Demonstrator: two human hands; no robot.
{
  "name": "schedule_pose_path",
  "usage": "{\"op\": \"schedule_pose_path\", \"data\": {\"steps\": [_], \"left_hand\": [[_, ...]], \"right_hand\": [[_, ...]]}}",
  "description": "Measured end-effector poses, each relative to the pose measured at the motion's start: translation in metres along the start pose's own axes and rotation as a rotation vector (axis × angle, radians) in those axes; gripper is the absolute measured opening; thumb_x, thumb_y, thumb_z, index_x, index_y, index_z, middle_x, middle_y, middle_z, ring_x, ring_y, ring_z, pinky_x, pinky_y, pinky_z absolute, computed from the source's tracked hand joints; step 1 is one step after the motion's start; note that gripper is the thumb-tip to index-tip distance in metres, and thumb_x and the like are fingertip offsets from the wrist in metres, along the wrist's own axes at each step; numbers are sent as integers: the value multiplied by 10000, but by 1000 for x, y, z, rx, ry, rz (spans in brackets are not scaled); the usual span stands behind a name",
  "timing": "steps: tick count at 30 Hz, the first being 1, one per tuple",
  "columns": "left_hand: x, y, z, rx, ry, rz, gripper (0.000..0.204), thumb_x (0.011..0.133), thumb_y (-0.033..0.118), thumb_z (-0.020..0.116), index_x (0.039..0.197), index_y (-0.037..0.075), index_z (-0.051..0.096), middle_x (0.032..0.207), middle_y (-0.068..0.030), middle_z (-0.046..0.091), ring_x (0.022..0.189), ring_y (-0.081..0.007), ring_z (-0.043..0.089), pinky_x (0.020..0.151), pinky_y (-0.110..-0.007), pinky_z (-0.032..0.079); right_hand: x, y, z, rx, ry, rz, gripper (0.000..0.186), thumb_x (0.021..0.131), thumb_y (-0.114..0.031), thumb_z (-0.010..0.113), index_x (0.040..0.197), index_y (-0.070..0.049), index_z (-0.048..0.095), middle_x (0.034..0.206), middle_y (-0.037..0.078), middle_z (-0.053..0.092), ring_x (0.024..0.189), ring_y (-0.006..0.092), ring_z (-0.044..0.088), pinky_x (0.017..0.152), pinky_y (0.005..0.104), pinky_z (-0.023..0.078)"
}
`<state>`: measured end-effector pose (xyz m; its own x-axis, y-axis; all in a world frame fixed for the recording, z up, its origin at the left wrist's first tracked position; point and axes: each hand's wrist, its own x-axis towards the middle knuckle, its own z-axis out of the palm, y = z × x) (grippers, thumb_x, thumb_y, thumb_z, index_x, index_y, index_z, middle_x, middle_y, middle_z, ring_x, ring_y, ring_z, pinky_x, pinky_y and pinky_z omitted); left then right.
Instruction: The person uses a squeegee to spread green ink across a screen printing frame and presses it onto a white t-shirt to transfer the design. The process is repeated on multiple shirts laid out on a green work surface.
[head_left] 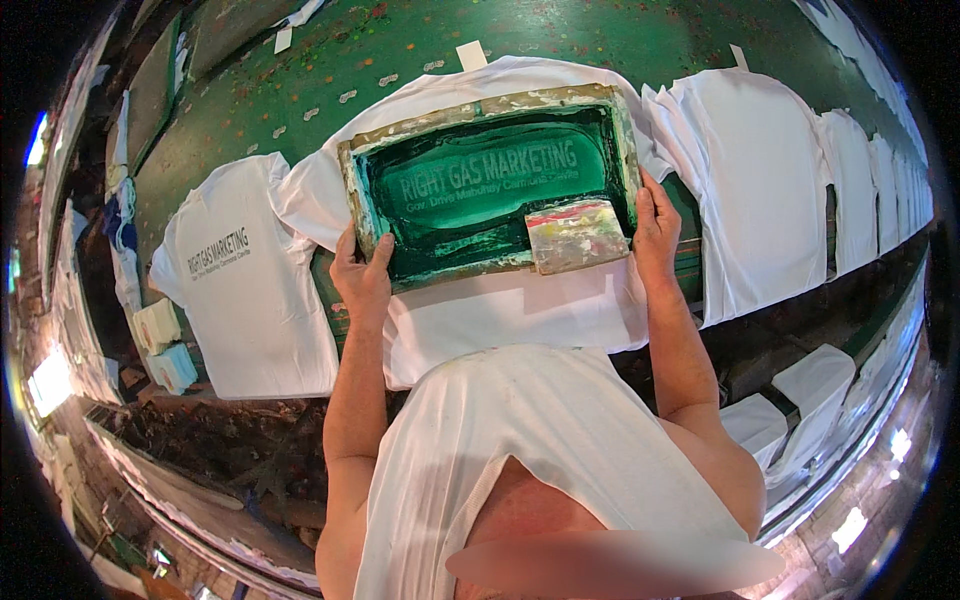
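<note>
A wooden-framed screen printing frame (480,180) with green mesh and dark ink along its inner edges is held level between my two hands. My left hand (362,270) grips its lower left side, thumb on top of the rim. At the right side, my right hand (656,225) is closed round the frame's edge. A paint-stained squeegee (577,237) rests in the frame's lower right corner, overlapping the rim. Under the frame lies a white T-shirt (450,330), its middle mostly hidden; whether the frame touches it I cannot tell.
A printed white T-shirt (255,310) with dark lettering lies to the left. On the right, a plain white T-shirt (755,200) begins a row of several more along the long green table (330,65). Folded cloths (172,368) sit at the table's left edge.
</note>
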<state>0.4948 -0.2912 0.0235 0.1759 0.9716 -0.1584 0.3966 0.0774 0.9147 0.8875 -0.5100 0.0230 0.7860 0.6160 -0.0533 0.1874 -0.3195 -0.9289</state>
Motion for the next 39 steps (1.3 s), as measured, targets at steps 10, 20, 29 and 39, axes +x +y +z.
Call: {"op": "schedule_pose_path", "data": {"steps": [10,20,29,39], "left_hand": [[4,13,1,65,-30,93,590,985,127,888,1480,-118,680,1302,-137,780,1136,-183,702,1061,-333,541],[-1,4,-13,-406,-61,44,763,1041,145,857,1667,-97,494,1602,-210,615,1358,-229,658,1119,-347,552],[-23,-29,-13,-112,-145,253,1084,937,294,963,1725,-106,336,1608,-293,507,1365,-363,648,1126,-436,568],[-29,-24,-16,-171,-88,131,961,987,194,916,1717,-103,367,1611,-276,556,1351,-295,651,1152,-386,544]], "right_hand": [[8,15,2,-38,35,-81,379,1154,-157,650,1479,22,726,1365,159,794,1251,213,726,1127,347,532],[-53,-38,-59,7,213,-58,422,1196,-236,629,1511,38,694,1420,153,773,1269,208,725,1102,363,562],[-140,-87,-57,-575,-13,-549,329,1009,-36,775,1338,-25,775,1318,169,764,1225,381,713,1077,473,574],[-112,-91,-66,-540,-186,-760,368,949,0,795,1314,-36,768,1323,141,747,1234,390,693,1073,501,565]]}}
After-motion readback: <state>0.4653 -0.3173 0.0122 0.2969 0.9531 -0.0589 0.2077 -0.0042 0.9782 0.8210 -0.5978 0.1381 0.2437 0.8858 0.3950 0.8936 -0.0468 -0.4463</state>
